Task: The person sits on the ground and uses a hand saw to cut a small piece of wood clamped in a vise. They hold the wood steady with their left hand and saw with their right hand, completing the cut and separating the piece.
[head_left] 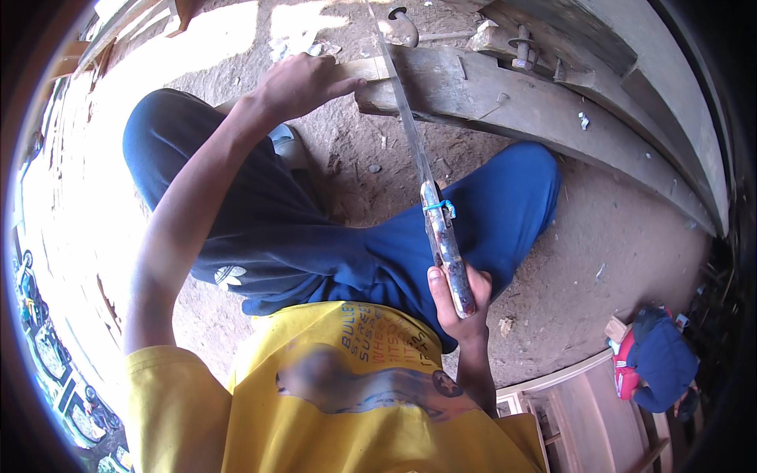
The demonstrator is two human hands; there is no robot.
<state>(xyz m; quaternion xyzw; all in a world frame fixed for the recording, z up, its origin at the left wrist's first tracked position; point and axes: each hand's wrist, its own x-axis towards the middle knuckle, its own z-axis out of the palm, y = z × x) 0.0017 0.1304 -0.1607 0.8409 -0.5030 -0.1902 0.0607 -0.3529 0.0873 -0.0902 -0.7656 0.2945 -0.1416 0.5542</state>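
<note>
Saw (pixel 414 138) cropped above, right fingers (pixel 479 285) partly hidden

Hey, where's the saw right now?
In the head view, at upper center, the saw extends upward from the right grip, its blade passing across the wooden beam close to the left grip.

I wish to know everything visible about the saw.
The saw has a long, narrow, metallic-looking blade and a mottled, brownish handle with a blue tie near the blade. The right hand grips the handle; the blade points forward, slightly leftward, across the wood beside the left hand. Its teeth, and any cut, are unclear.
</note>
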